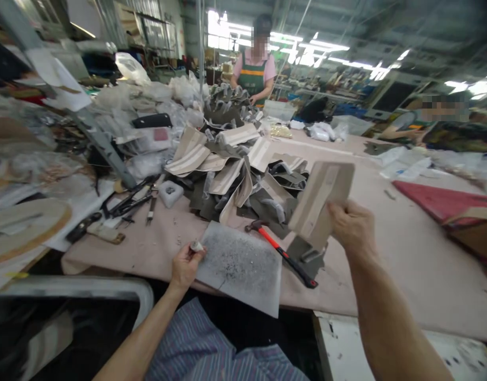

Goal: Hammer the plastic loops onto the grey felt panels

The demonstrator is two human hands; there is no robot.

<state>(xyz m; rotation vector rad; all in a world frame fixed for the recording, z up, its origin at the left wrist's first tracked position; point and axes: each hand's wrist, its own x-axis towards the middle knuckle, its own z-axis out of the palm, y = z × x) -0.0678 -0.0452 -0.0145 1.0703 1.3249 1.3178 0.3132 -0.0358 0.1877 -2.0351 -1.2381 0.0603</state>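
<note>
My right hand (352,225) is closed round a beige cut material piece (320,203), held tilted above the table. My left hand (185,264) is closed on a small punch tool (196,246) at the left edge of a grey pitted cutting pad (239,264). A hammer with a red and black handle (285,254) lies just right of the pad, under the held piece. A heap of beige and olive cut pieces (235,174) lies behind the pad.
Scissors and hand tools (128,203) lie at the left beside plastic bags (148,106). A person in a green apron (253,71) stands at the far end. A red sheet (441,201) lies at the right. Another person (437,119) sits far right.
</note>
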